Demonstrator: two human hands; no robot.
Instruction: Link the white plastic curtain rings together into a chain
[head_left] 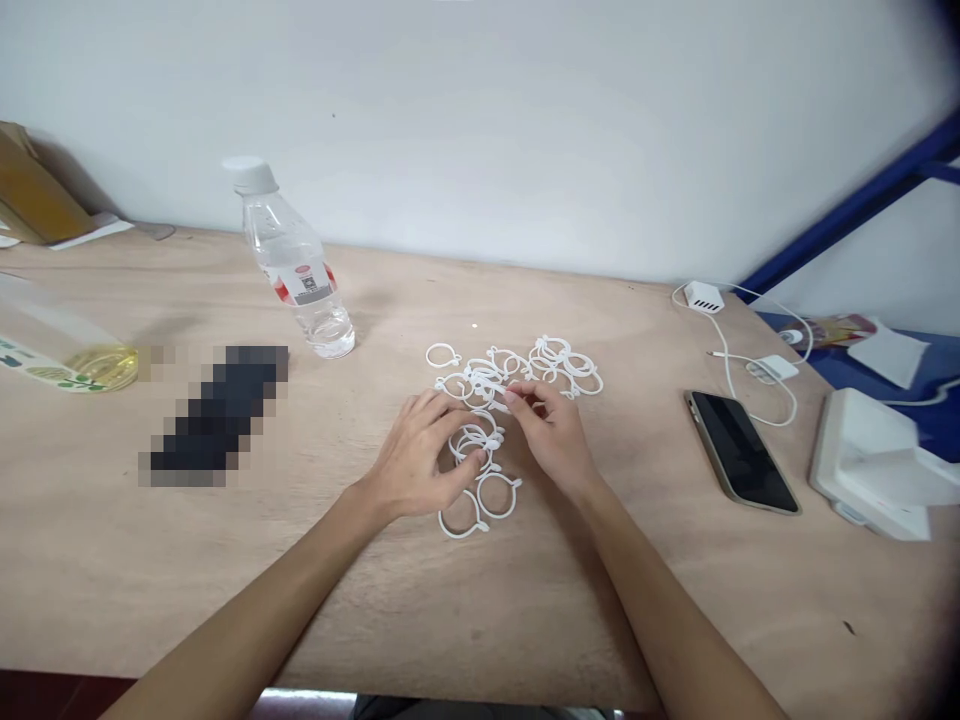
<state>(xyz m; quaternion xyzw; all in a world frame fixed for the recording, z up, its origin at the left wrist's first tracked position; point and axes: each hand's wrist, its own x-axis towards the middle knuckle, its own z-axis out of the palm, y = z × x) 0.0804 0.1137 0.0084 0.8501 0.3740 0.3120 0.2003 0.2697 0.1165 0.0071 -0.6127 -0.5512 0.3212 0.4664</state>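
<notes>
Rings [517, 372] of white plastic lie heaped on the wooden table [225, 560], between and just beyond both hands. Left hand [420, 460] rests palm down, fingers loosely curled, thumb tip touching the small stack of rings at the near end of the heap. Right hand [551, 435] has thumb and forefinger drawn narrow, seemingly pinching one ring, though the grip is too small to tell surely. Nearby stand a water bottle [296, 265] and a phone [739, 450].

A heap of rings [510, 375] is spread mid-table [150, 560], between both hands [420, 455]. A bottle [292, 262] is set behind-left, a phone [741, 452] right, a charger [703, 296] behind it.
</notes>
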